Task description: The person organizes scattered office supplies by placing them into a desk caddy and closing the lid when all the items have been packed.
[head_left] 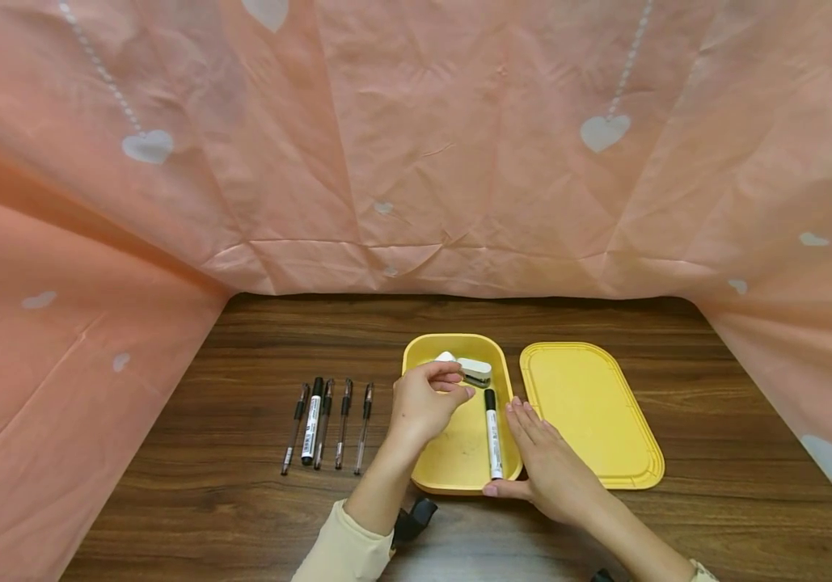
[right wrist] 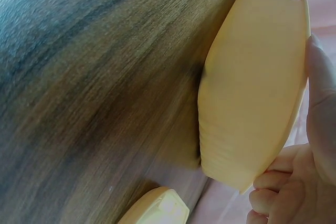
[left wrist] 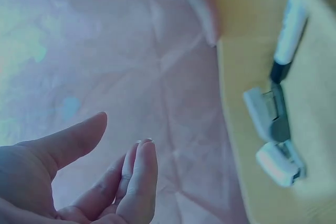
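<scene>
The right hand (head_left: pixel 550 473) rests against the yellow box (head_left: pixel 452 465) at its near right corner, thumb by the near rim, fingers straight and close together along the side. Just inside lies a black-capped marker (head_left: pixel 494 440). The left hand (head_left: pixel 423 408) hovers above the box, fingers loosely bent and apart from the thumb, with a white stapler (head_left: pixel 475 369) lying toward the far end.

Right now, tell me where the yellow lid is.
In the head view, the yellow lid lies on the table, just right of the yellow box; the right hand covers part of its near left edge.
</scene>
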Motion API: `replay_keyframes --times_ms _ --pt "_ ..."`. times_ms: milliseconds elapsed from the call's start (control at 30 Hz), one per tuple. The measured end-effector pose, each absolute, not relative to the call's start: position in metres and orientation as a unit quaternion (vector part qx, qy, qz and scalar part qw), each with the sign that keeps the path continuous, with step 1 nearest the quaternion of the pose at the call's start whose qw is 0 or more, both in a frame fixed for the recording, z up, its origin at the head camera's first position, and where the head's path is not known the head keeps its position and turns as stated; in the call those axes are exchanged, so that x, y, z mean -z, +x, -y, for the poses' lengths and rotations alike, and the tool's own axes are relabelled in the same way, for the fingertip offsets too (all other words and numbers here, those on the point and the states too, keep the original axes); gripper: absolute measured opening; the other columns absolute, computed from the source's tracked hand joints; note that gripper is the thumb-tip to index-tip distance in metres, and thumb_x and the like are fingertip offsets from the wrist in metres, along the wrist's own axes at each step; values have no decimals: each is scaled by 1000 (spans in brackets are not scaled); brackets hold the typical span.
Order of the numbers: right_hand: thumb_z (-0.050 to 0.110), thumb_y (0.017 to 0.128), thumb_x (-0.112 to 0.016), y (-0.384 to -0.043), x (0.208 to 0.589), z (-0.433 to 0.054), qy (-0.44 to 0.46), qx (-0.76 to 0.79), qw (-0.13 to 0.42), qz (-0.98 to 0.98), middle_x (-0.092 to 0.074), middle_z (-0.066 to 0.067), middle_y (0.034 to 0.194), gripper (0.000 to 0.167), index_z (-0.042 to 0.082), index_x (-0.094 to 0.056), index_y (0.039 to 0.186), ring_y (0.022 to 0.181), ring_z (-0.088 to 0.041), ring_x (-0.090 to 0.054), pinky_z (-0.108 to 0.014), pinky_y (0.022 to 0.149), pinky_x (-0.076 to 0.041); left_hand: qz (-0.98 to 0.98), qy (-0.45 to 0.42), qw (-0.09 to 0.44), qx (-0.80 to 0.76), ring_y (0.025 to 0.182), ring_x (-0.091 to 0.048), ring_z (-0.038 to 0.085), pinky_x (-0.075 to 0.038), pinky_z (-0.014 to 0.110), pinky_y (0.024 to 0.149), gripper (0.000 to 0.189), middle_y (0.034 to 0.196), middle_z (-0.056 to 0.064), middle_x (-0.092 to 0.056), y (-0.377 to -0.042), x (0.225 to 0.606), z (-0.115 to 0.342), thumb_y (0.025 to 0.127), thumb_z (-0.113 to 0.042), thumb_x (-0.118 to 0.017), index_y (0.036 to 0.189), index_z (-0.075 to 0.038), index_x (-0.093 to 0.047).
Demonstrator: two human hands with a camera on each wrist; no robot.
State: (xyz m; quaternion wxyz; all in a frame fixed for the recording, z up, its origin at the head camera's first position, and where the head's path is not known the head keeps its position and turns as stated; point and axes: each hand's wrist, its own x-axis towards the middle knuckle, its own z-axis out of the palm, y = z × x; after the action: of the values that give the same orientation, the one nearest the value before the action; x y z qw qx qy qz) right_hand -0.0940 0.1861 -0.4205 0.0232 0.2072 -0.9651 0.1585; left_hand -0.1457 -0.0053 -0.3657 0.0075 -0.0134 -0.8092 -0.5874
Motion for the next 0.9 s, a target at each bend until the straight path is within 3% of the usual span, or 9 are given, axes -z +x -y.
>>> replay_keyframes --times_ms 400,667,900 --pt "61 76 -69 -95 420 -185 204 -162 20 965 -31 -28 153 105 -9 -34 145 143 -42 -29 -57 111 -32 802 -17 41 596 90 -69 16 -54 24 67 32 99 4 -74 -143 324 29 79 -15 -78 111 -12 -72" --pt "66 76 -64 -95 418 -185 205 -154 12 966 -31 -28 153 107 -9 -32 146 143 -42 -29 -57 111 -32 791 2 84 606 90 -70 15 -56 27 77 28 99 4 -73 -142 301 53 81 -14 -77 109 -13 -73" --pt "66 76 -65 -97 420 -184 206 -159 8 965 -30 -28 153 107 -9 -32 146 143 -42 -29 -57 112 -31 779 13 115 616 91 -69 16 -54 18 74 29 104 7 -72 -140 285 84 82 -14 -76 111 -13 -72"
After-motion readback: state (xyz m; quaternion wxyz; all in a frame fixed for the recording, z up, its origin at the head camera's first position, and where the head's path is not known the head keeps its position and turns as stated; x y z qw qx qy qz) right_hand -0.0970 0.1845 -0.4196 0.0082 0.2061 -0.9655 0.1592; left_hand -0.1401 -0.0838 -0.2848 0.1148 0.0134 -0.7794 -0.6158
